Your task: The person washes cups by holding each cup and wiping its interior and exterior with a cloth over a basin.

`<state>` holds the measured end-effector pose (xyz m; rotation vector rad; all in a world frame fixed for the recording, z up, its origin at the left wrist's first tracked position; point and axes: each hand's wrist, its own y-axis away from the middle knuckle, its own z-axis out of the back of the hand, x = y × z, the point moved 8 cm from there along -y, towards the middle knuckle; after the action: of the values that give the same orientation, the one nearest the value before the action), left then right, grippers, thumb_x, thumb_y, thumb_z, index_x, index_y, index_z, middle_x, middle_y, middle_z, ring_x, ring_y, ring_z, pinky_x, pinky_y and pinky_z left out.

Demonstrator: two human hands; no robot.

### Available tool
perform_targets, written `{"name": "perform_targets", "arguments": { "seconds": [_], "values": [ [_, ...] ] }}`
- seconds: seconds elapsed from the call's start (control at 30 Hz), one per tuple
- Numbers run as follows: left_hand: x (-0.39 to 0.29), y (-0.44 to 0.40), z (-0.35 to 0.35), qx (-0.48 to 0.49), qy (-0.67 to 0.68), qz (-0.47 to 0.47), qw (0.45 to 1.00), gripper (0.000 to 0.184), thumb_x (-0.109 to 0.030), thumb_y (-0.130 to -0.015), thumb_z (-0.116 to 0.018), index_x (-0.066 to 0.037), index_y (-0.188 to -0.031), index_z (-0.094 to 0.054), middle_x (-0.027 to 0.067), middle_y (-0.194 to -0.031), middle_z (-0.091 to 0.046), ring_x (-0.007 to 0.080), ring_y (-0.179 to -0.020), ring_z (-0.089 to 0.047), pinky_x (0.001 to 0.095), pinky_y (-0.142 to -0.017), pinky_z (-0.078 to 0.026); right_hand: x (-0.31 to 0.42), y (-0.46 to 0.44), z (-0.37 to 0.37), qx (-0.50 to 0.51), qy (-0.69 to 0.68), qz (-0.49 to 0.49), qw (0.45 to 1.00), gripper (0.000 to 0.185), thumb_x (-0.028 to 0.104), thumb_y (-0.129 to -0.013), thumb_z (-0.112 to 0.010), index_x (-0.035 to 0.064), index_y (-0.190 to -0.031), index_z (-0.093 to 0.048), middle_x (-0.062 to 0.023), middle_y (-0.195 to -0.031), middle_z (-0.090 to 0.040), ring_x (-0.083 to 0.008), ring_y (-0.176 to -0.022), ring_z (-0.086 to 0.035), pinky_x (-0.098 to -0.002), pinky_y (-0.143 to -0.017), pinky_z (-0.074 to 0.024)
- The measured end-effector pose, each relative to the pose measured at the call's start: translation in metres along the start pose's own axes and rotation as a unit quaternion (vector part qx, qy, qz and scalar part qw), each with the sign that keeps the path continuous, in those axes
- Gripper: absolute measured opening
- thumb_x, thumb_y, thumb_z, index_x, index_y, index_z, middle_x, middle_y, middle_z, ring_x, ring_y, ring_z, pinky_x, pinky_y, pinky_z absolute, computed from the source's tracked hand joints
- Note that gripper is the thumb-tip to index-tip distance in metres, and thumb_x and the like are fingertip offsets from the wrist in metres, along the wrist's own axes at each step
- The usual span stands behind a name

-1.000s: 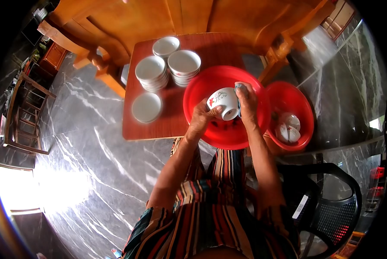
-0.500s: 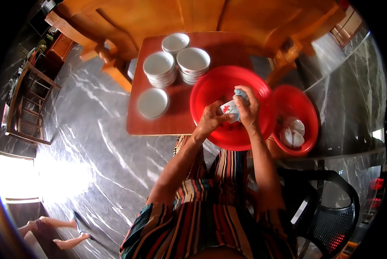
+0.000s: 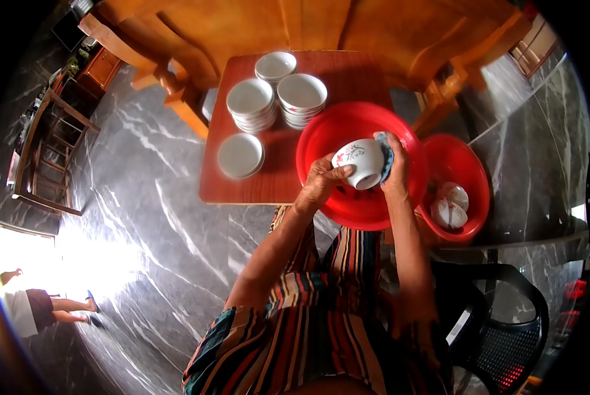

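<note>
Over the large red basin [image 3: 318, 135], a white bowl with a floral pattern [image 3: 359, 158] is tilted on its side, its foot toward me. My left hand [image 3: 320, 183] grips it from the left, the thumb lying across its outside. On the other side, my right hand [image 3: 398, 168] is closed around a bluish cloth [image 3: 386, 157] and presses it against the bowl. The fingers behind the bowl are partly hidden. Some small dark marks show at the bottom of the basin, too unclear to name.
White bowls stand in stacks [image 3: 250, 105] on the reddish-brown table [image 3: 282, 181], with a low stack of shallow dishes [image 3: 240, 157] nearer me. Another red basin [image 3: 473, 164] at right holds several white bowls [image 3: 449, 212]. A black chair [image 3: 519, 329] stands lower right. Another person [image 3: 41, 309] is far left.
The bowl has turned so more of its patterned outside and foot show. My right hand and the cloth have shifted to the bowl's right side. The other person has changed position.
</note>
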<state>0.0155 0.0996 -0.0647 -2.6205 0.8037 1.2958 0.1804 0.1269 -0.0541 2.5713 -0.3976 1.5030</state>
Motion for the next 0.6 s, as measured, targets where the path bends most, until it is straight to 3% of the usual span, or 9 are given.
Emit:
{"name": "perform_targets", "arguments": {
  "seconds": [0.13,0.37,0.43,0.47,0.6],
  "values": [
    [0.0,-0.001,0.0,0.011,0.037,-0.02,0.999,0.037,-0.022,-0.078,-0.07,0.0,-0.105,-0.057,0.0081,-0.088,-0.065,0.0147,-0.074,-0.063,0.0249,-0.062,-0.051,-0.039,-0.003,0.009,-0.034,-0.178,-0.131,0.975,0.029,0.031,-0.088,-0.053,0.0047,-0.095,-0.062,-0.0056,-0.091,-0.063,-0.0177,-0.086,-0.059,-0.0299,-0.077,-0.0476],
    [-0.004,-0.003,-0.005,0.033,0.018,-0.07,0.997,0.038,-0.022,-0.08,-0.068,0.0,-0.106,-0.053,0.0104,-0.093,-0.062,0.0187,-0.08,-0.063,0.0297,-0.067,-0.053,-0.044,-0.005,0.016,-0.047,-0.2,-0.129,0.97,0.024,0.028,-0.087,-0.053,0.0062,-0.09,-0.061,-0.0057,-0.088,-0.064,-0.0194,-0.083,-0.061,-0.0318,-0.076,-0.0492],
    [-0.005,-0.003,-0.007,0.037,-0.002,-0.085,0.996,0.038,-0.022,-0.08,-0.068,0.0,-0.107,-0.053,0.011,-0.095,-0.062,0.0199,-0.081,-0.063,0.0311,-0.068,-0.054,-0.035,-0.007,0.023,-0.046,-0.158,-0.116,0.98,0.026,0.031,-0.086,-0.053,0.0073,-0.093,-0.06,-0.0065,-0.09,-0.062,-0.0211,-0.087,-0.058,-0.033,-0.082,-0.0456],
    [-0.006,-0.002,-0.008,0.037,-0.012,-0.096,0.995,0.038,-0.022,-0.081,-0.068,0.0,-0.107,-0.052,0.0113,-0.096,-0.062,0.0205,-0.082,-0.063,0.0318,-0.069,-0.054,-0.031,-0.009,0.026,-0.042,-0.177,-0.108,0.977,0.02,0.026,-0.084,-0.058,0.0065,-0.086,-0.061,-0.0056,-0.081,-0.064,-0.0186,-0.078,-0.061,-0.0297,-0.074,-0.0491],
    [-0.019,0.008,-0.013,-0.011,-0.04,-0.128,0.991,0.032,-0.018,-0.076,-0.072,-0.003,-0.095,-0.051,0.0102,-0.087,-0.061,0.0185,-0.076,-0.063,0.0278,-0.06,-0.055,-0.016,-0.007,0.027,-0.042,-0.097,-0.046,0.993,0.023,0.027,-0.083,-0.059,0.005,-0.089,-0.06,-0.0053,-0.082,-0.063,-0.0167,-0.077,-0.059,-0.0281,-0.073,-0.0471]
  ]
}}
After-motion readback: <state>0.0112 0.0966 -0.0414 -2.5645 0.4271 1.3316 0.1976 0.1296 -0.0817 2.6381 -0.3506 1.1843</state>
